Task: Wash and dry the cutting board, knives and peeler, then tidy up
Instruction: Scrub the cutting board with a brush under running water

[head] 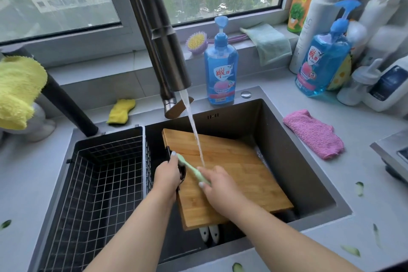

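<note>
- Peeler (191,169), pale green, is being held across the left edge of the cutting board (229,174), with the stream from the tap (167,51) falling just beside its middle.
- Left hand (166,175) is curling round the peeler's upper end, thumb lying on top; something dark is showing under its fingers, and what it is cannot be told.
- Right hand (215,183) is pinching the lower end of the handle between fingertips.
- Cutting board is lying tilted in the sink (304,161), its near edge raised; two white knife handles (209,233) are poking out from beneath it.
- Wire basket (103,174) is sitting in the left part of the sink, a likely place for rinsed items.
- Doing the step well probably means turning the peeler slowly so water is reaching both faces of the blade, and keeping fingertips off the cutting edge.
- Pink cloth (313,133) is lying on the counter, near enough for drying.
</note>
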`<state>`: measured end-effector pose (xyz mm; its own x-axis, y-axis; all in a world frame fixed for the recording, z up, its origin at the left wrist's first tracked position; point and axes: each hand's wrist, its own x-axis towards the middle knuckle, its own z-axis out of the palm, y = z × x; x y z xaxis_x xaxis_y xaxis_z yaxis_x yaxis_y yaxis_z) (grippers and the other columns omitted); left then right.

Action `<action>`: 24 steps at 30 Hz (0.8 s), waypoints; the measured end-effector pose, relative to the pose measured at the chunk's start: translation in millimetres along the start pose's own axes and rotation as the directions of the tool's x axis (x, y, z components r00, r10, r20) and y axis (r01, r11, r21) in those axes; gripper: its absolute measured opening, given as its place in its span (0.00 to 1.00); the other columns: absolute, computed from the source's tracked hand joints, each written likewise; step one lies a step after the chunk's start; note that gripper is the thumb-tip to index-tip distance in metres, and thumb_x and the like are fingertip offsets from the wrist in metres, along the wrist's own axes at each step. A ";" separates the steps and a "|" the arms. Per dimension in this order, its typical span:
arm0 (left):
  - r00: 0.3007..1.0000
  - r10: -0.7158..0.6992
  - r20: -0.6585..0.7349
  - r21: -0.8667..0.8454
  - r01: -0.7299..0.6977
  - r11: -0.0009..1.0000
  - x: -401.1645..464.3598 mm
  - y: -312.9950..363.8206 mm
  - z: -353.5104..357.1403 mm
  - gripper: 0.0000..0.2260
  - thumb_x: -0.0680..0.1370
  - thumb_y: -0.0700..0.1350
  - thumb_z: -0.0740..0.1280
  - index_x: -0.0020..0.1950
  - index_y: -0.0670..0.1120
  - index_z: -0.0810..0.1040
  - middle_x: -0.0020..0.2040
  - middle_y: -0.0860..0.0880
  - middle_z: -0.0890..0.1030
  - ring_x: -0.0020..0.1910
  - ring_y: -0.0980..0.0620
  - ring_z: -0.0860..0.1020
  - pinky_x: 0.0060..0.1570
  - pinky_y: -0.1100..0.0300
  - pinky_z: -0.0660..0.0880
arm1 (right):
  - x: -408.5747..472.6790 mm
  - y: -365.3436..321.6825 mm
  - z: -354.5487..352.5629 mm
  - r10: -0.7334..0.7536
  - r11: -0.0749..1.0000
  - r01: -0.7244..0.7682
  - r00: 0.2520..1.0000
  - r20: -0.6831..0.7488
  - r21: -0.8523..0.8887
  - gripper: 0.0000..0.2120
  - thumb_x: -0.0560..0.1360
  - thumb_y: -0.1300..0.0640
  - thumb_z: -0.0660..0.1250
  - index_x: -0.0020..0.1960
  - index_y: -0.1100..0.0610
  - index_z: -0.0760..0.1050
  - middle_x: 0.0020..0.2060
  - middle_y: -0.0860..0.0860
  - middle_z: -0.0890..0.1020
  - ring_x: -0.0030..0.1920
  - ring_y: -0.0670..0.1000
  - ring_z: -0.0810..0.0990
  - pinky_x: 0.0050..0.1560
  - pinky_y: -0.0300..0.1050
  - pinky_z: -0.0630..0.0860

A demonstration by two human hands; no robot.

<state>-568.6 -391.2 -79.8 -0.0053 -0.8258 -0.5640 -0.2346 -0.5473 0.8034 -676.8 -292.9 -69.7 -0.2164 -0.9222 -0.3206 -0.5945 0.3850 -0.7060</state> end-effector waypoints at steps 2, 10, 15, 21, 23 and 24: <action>0.999 -0.049 0.012 -0.034 0.049 0.998 2.0 -0.5 -0.1 0.20 0.80 0.59 0.59 0.49 0.42 0.77 0.42 0.43 0.78 0.42 0.42 0.79 0.47 0.48 0.79 | 13.8 4.5 -8.4 0.015 1.000 -0.015 1.000 0.021 -0.025 0.23 0.80 0.49 0.59 0.74 0.42 0.62 0.50 0.44 0.70 0.46 0.44 0.72 0.47 0.39 0.75; 0.984 -0.176 0.040 -0.106 0.180 0.978 9.4 -6.4 2.8 0.23 0.80 0.62 0.58 0.45 0.42 0.76 0.38 0.44 0.78 0.36 0.46 0.77 0.34 0.55 0.75 | 6.8 31.8 -13.6 0.238 0.969 -0.238 0.971 0.003 -0.071 0.25 0.82 0.50 0.56 0.77 0.47 0.55 0.59 0.49 0.70 0.48 0.45 0.73 0.45 0.39 0.73; 0.980 -0.189 0.066 -0.114 0.195 0.974 14.7 -8.7 7.0 0.27 0.79 0.63 0.56 0.49 0.39 0.76 0.41 0.42 0.76 0.35 0.46 0.72 0.35 0.54 0.71 | -12.9 17.5 -11.0 0.211 0.977 -0.213 0.975 0.070 0.014 0.25 0.82 0.50 0.56 0.77 0.46 0.55 0.56 0.47 0.69 0.46 0.46 0.74 0.44 0.39 0.75; 0.991 -0.132 0.017 -0.115 0.133 0.984 25.6 2.5 10.3 0.23 0.82 0.58 0.55 0.40 0.40 0.72 0.30 0.47 0.68 0.25 0.53 0.63 0.18 0.69 0.63 | -56.4 23.5 -18.9 0.163 0.975 -0.150 0.984 0.074 -0.162 0.24 0.82 0.50 0.56 0.76 0.45 0.57 0.54 0.48 0.68 0.47 0.49 0.74 0.46 0.45 0.75; 0.990 -0.139 -0.007 -0.089 0.138 0.986 29.1 5.9 8.4 0.22 0.82 0.57 0.55 0.44 0.38 0.73 0.32 0.46 0.72 0.26 0.52 0.66 0.19 0.67 0.66 | -48.9 36.5 -31.1 0.264 0.943 -0.259 0.965 -0.007 -0.210 0.25 0.82 0.51 0.55 0.77 0.47 0.55 0.56 0.49 0.68 0.46 0.48 0.75 0.46 0.44 0.75; 0.989 -0.148 -0.010 -0.081 0.147 0.986 29.9 8.2 7.1 0.22 0.82 0.57 0.55 0.49 0.38 0.75 0.35 0.44 0.76 0.29 0.50 0.72 0.25 0.63 0.71 | -47.2 37.4 -34.5 0.275 0.938 -0.273 0.961 -0.021 -0.213 0.25 0.82 0.51 0.55 0.78 0.47 0.55 0.57 0.49 0.68 0.46 0.47 0.74 0.46 0.43 0.75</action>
<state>-577.6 -419.4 -91.5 0.0398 -0.7369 -0.6749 -0.1531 -0.6719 0.7246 -715.5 -236.3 -59.2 -0.3878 -0.7811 -0.4894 -0.6638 0.6050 -0.4397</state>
